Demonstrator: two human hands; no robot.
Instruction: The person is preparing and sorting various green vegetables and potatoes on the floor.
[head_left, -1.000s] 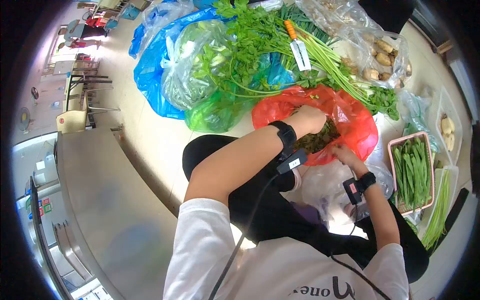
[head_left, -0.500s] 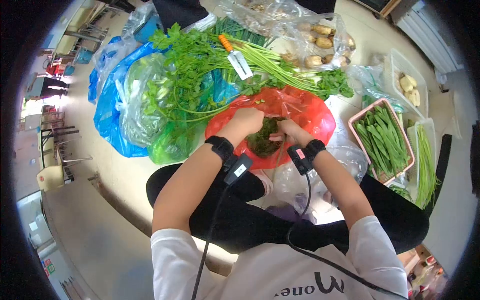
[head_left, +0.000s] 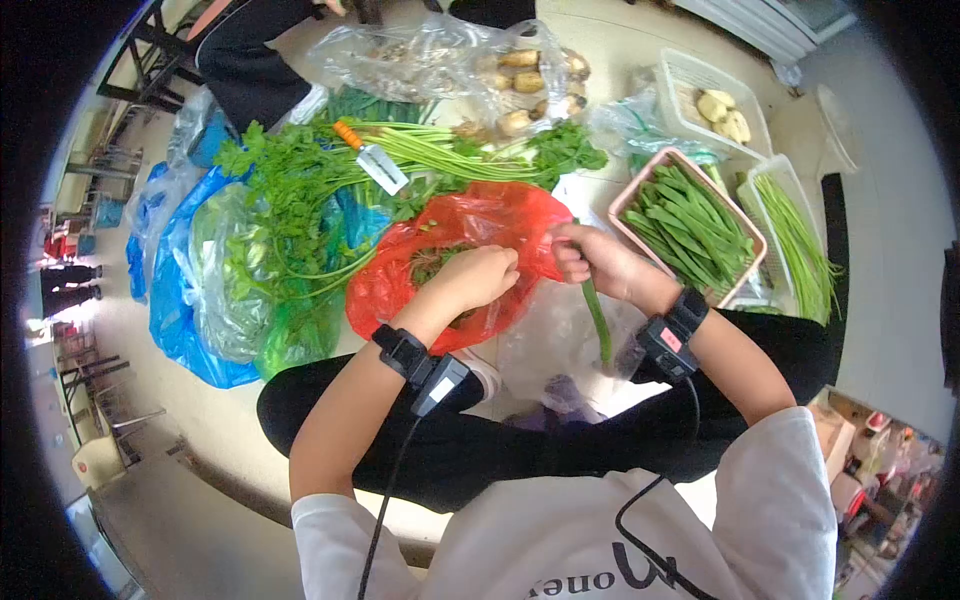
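My right hand [head_left: 603, 262] is closed on the right edge of a red plastic bag [head_left: 455, 215], pulling it out to the side. A long green strip [head_left: 598, 325], like a bean pod or stalk, hangs below this hand, apparently from its grip. Over the bag's mouth, my left hand [head_left: 482, 277] has its fingers curled together; whether they hold anything is hidden. Dark green and brownish leafy stems [head_left: 432, 262] lie inside the bag, partly covered by my left hand and forearm. Both wrists wear black straps with small cabled boxes.
An orange-handled blade [head_left: 382, 168] lies on celery-like greens [head_left: 285, 165] behind the bag. Blue bag [head_left: 175, 335] and green bag [head_left: 290, 345] stand left. Right are a pink basket of flat green beans [head_left: 688, 225], a white basket [head_left: 675, 70] and long green stalks [head_left: 790, 235]. Lotus roots [head_left: 527, 80] lie behind.
Both hands have come out of the leafy stems in the bag. My right hand has moved right with the bag's edge, and the green strip now shows. The whole view has shifted.
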